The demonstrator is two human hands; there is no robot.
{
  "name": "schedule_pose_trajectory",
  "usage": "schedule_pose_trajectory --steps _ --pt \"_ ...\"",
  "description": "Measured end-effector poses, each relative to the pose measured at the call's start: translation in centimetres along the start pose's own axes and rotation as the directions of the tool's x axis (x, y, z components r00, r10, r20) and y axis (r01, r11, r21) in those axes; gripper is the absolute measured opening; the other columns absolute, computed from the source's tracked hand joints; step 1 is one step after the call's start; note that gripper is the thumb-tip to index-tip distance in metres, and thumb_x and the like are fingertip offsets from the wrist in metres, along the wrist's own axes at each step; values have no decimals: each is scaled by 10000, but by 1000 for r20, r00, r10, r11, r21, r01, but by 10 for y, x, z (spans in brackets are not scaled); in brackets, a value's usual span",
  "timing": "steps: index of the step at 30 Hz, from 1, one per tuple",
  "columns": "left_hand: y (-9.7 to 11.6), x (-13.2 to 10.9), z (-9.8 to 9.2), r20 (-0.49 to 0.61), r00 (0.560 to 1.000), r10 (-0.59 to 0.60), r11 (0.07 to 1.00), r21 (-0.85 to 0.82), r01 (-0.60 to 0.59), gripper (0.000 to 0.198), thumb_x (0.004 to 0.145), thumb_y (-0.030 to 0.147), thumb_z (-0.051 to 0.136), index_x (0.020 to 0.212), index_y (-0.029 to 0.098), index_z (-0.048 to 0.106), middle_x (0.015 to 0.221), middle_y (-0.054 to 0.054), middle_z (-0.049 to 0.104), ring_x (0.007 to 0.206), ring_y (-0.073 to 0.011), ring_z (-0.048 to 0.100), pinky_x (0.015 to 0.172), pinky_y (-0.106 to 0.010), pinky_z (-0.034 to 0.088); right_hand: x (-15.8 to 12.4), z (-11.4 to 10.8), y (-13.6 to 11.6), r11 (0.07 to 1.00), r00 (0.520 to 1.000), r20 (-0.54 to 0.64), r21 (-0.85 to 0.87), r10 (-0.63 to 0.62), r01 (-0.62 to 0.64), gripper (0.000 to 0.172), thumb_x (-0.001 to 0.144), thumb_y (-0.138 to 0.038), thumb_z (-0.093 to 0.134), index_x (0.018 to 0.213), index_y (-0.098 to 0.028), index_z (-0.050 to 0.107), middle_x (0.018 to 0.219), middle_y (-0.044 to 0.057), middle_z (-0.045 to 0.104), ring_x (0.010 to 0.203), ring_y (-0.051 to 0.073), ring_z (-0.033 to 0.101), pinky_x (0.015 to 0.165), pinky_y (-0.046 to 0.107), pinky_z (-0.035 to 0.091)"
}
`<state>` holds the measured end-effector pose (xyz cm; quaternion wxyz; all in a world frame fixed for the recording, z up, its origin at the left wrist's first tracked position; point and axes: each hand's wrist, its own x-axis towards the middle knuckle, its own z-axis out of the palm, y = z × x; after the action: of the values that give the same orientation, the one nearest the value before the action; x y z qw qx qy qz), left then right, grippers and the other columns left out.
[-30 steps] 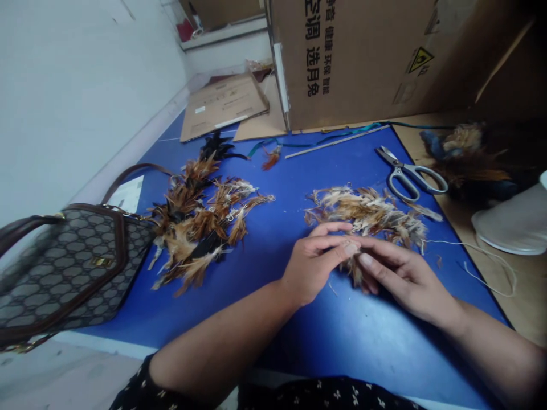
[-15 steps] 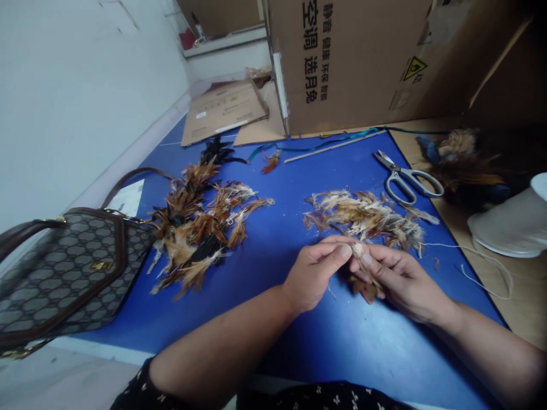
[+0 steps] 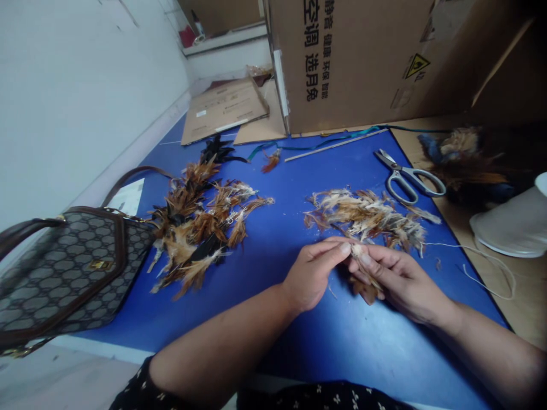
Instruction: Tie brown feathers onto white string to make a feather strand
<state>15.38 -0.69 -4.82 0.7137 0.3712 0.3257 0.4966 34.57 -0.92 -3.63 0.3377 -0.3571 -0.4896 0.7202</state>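
Note:
Both hands meet over the blue table, just in front of a pile of tan and grey feathers (image 3: 367, 213). My left hand (image 3: 314, 270) pinches the pale tied end of a small feather bundle (image 3: 363, 279) between thumb and fingers. My right hand (image 3: 397, 279) is closed around the same bundle, its thumb lying along the quills. Brown feather tips hang below the right fingers. To the left lies a larger heap of brown, orange and black feathers (image 3: 192, 222).
Grey-handled scissors (image 3: 408, 177) lie behind the right pile. A patterned handbag (image 3: 68, 267) is at the left edge. At the right are a white spool (image 3: 510, 225) with loose string (image 3: 491, 256) and dark feathers (image 3: 465, 165). A large cardboard box (image 3: 359, 62) stands behind.

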Motion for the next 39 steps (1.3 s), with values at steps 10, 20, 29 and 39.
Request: schedule_pose_trajectory --steps 10,20,29,39 --pt "-1 -2 -2 34 998 45 994 95 -48 359 959 514 822 890 162 821 1118 -119 758 1175 -276 702 1127 -451 523 0 3 -1 1000 1000 -20 3 16 -16 438 1035 -596 734 1006 -159 730 712 30 684 530 101 580 487 210 457" --pt "7 -3 -3 148 984 98 933 331 -143 379 1048 473 717 835 177 820 1276 -133 745 1253 -268 692 1188 -435 491 -1 -3 3 999 999 38 -44 1 1 423 1070 -567 693 985 -153 725 739 41 701 533 105 607 491 215 425" --pt "3 -1 -2 40 986 161 956 240 -165 239 1041 388 726 989 211 878 1221 -108 767 1216 -251 696 1176 -430 491 -4 1 -10 771 908 -63 -555 -413 312 212 1077 -416 693 1071 -251 825 973 78 774 951 243 743 888 372 625" --pt "-3 -4 -2 60 983 -173 975 149 163 470 954 578 790 836 124 793 760 -72 727 647 -123 608 667 -287 492 -5 -3 -7 494 758 67 -720 -649 487 481 1052 -145 653 1491 -327 724 1265 99 778 1209 280 715 1014 437 602"
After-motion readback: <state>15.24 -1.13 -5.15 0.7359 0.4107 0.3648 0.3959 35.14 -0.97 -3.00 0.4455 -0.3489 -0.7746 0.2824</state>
